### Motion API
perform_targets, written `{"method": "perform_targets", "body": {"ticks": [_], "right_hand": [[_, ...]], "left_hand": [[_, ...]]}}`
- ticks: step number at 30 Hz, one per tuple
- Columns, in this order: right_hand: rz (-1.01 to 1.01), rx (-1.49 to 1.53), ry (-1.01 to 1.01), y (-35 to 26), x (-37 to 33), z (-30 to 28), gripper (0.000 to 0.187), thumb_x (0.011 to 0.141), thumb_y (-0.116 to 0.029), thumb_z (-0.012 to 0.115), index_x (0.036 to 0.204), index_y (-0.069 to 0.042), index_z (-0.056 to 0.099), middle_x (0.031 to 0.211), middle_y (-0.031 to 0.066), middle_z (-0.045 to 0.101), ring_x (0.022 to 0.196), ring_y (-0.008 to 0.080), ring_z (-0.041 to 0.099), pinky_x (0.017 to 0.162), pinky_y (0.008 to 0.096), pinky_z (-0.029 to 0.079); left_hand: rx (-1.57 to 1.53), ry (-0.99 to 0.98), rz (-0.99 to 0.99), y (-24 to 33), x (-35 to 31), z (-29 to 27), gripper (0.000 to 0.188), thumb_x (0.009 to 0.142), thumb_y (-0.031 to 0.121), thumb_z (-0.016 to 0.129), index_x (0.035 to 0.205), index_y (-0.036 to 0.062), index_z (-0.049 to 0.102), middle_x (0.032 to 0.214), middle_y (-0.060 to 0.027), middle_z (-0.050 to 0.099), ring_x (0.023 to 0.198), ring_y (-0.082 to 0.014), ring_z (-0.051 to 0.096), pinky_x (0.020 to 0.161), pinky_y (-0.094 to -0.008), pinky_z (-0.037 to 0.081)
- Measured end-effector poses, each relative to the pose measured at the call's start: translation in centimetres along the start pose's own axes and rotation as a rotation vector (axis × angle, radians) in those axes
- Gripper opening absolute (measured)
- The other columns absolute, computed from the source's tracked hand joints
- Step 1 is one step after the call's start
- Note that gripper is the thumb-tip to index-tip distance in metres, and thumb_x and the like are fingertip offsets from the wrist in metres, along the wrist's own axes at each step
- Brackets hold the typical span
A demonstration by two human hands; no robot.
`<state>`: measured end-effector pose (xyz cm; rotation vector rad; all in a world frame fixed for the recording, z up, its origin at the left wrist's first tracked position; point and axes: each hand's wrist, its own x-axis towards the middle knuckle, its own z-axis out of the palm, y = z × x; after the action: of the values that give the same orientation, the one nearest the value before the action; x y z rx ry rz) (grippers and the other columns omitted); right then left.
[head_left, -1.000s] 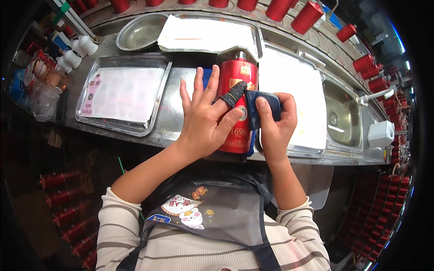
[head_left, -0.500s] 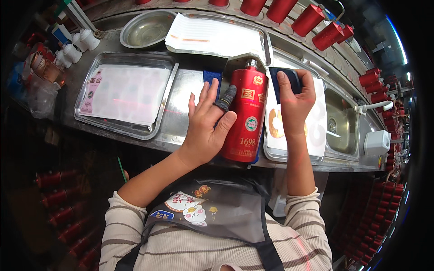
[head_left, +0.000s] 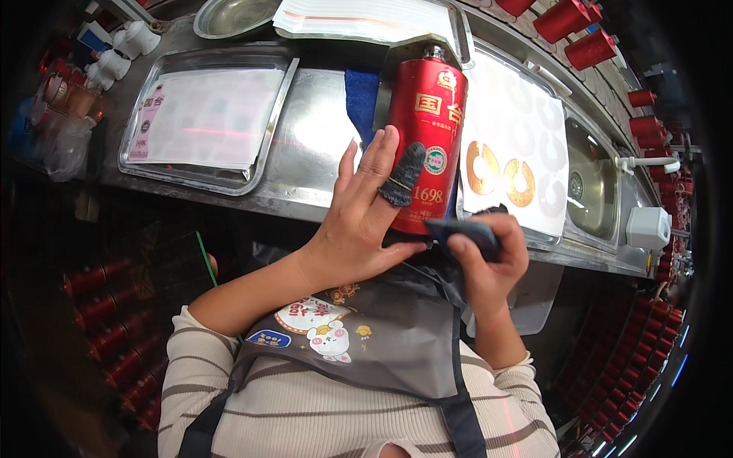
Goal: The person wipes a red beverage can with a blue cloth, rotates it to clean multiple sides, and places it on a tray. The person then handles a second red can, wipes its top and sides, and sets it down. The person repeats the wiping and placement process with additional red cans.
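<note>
A red bottle [head_left: 429, 107] with gold lettering and a round green-and-white emblem is before me at the counter's near edge, its clear neck pointing away. My left hand [head_left: 363, 202] rests along its lower left side, fingers stretched out; a dark knitted sleeve [head_left: 402, 177] covers one finger. By the bottle's base my right hand [head_left: 492, 263] pinches a thin dark-blue flat pad [head_left: 477, 235], whose edge is at or very near the base; whether it touches I cannot tell. A blue cloth [head_left: 362, 103] shows beside the bottle and continues partly hidden behind it.
Left is a metal tray [head_left: 284, 114] with pinkish sticker sheets. White sheets [head_left: 374, 21] lie at the back beside a metal bowl [head_left: 229, 17]. A sheet with gold ring-shaped stickers [head_left: 521, 183] lies right, before a sink [head_left: 592, 183]. Red bottles [head_left: 592, 49] line the far right.
My right hand has brought the dark-blue pad down from beside the bottle's upper right to its base. My left hand has slid lower and rightward onto the bottle. The view has shifted.
</note>
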<state>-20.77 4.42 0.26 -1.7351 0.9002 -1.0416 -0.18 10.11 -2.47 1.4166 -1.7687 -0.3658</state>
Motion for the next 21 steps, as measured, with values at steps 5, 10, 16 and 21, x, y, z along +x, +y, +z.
{"method": "perform_targets", "body": {"ticks": [5,10,16,21], "right_hand": [[0.278,0.18,0.258,4.6,-0.9,0.1,0.019,0.092,-0.01,0.076,0.098,-0.003,0.059,0.091,0.0007,0.062,0.083,0.0063,0.056,0.074,0.0211,0.046],[0.249,0.169,0.183,2.5,-0.7,1.0,0.018,0.093,-0.009,0.075,0.097,-0.003,0.058,0.09,-0.0007,0.06,0.08,0.0059,0.053,0.074,0.0203,0.045],[0.209,0.142,0.135,1.3,-0.9,0.4,0.018,0.092,-0.008,0.074,0.096,-0.004,0.058,0.089,-0.0007,0.059,0.08,0.0062,0.052,0.076,0.0212,0.045],[0.289,0.19,0.196,3.3,-1.0,-0.9,0.021,0.089,-0.011,0.077,0.096,-0.004,0.058,0.088,-0.0001,0.059,0.084,0.0086,0.054,0.079,0.0232,0.045]], "left_hand": [[0.012,0.101,0.034,-0.8,0.3,0.9,0.088,0.071,0.016,0.087,0.146,-0.0014,0.044,0.158,-0.0305,0.033,0.146,-0.0445,0.036,0.116,-0.065,0.024],[-0.029,0.089,0.018,-1.4,-0.3,0.7,0.1,0.074,0.019,0.088,0.155,0.0024,0.033,0.16,-0.0268,0.032,0.147,-0.0441,0.034,0.12,-0.0621,0.02],[-0.123,0.086,0.003,-1.5,-0.4,0.8,0.088,0.072,0.016,0.084,0.147,-0.0024,0.041,0.162,-0.0304,0.022,0.147,-0.0465,0.032,0.118,-0.06,0.027],[-0.108,-0.077,-0.002,-2.0,0.1,-1.4,0.09,0.077,0.043,0.085,0.144,-0.0024,0.045,0.164,-0.0296,0.019,0.148,-0.0434,0.032,0.115,-0.0622,0.029]]}}
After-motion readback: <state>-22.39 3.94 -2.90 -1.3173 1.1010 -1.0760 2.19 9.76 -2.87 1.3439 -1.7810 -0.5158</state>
